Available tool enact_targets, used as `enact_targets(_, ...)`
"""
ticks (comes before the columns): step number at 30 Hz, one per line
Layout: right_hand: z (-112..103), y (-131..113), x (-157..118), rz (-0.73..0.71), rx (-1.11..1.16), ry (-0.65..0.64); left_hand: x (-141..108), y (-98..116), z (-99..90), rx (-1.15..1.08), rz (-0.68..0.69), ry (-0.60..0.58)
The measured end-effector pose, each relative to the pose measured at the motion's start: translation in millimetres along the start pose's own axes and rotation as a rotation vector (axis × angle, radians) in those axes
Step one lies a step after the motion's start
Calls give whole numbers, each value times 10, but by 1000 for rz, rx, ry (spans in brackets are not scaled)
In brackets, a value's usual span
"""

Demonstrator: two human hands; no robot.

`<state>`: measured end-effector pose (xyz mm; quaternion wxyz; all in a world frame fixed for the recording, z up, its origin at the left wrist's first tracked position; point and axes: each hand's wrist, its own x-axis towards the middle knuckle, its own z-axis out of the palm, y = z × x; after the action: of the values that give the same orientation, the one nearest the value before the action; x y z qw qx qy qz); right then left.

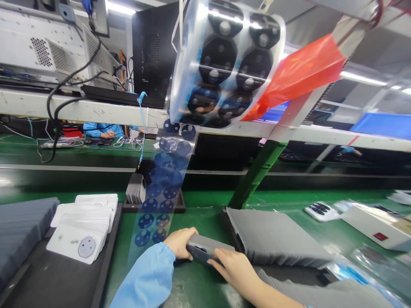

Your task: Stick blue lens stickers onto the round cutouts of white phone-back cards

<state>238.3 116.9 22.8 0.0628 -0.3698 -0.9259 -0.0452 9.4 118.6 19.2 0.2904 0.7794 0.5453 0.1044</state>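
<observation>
Between my two hands, just above the green bench, is a grey phone back cover [213, 244], tilted, with a dark edge toward me. My left hand [182, 243], in a light blue sleeve, grips its left end. My right hand [236, 268] is closed on its right end, fingers along the near edge. Behind my left hand hangs a clear film strip [160, 188] with paired round dark stickers, running down from a large sticker roll [224, 64]. Right of my hands, a tray holds a grey row of closely packed thin pieces [276, 233].
At left, white back covers [81, 231] lie fanned on a black tray [61, 278] beside more grey pieces [22, 231]. A small black tray [180, 203] holds a grey stack [135, 188]. A green-wrapped post [260, 173] rises behind. Across the bench, a person's hand [108, 134] shows.
</observation>
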Motion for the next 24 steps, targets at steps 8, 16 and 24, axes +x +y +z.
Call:
enact_targets(8,30,90,-16,99,72,286,12,7,20,-14,-13,29)
enact_targets(16,411,201,-39,565,772,314,9,9,13,-17,-11,25)
enact_targets(24,636,221,-19,835,1037,313,24,-4,36,-16,-15,29)
